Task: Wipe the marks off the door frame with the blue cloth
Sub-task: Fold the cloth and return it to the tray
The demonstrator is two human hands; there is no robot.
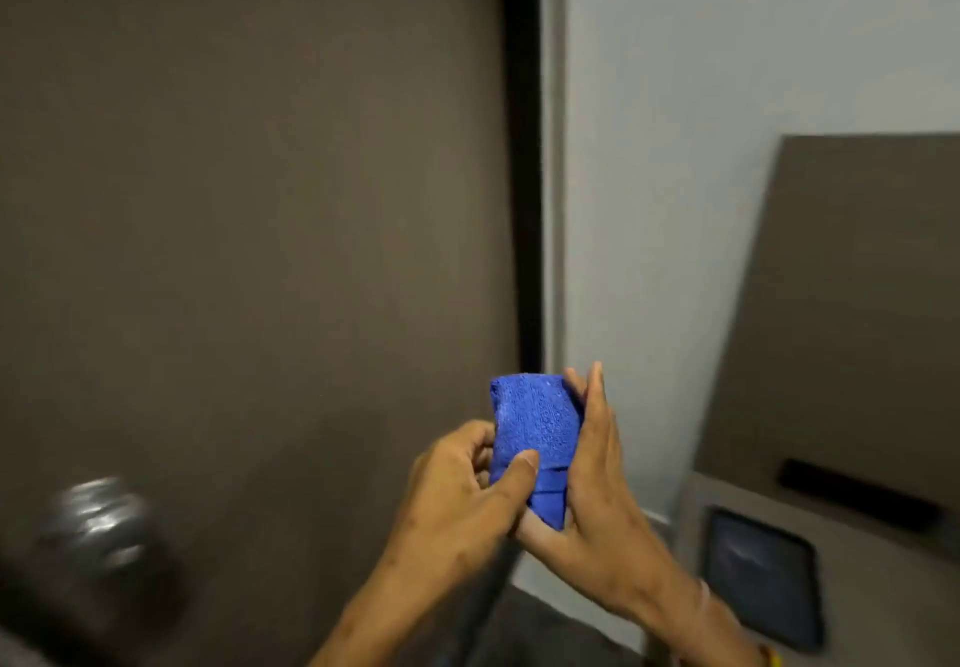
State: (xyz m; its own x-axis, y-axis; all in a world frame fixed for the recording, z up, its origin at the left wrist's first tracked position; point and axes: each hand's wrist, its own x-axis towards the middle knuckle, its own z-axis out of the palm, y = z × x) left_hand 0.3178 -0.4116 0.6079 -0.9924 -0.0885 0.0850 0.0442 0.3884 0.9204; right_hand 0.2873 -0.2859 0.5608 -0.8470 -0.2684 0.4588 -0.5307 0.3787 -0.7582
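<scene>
A folded blue cloth (535, 432) is held upright between both hands, just in front of the dark door edge. My left hand (462, 495) grips its lower left side, thumb pressed on the front. My right hand (597, 479) lies flat along its right side and cups it from below. The black door frame strip (522, 147) runs vertically above the cloth, between the brown door (249, 199) and a pale grey jamb (551, 173). The picture is blurred, and no marks on the frame can be made out.
A shiny metal door knob (98, 521) sits at the lower left of the door. To the right is a pale wall (665, 147), and a brown-grey cabinet (841, 313) with a dark handle slot (857, 500) and a dark panel (763, 578).
</scene>
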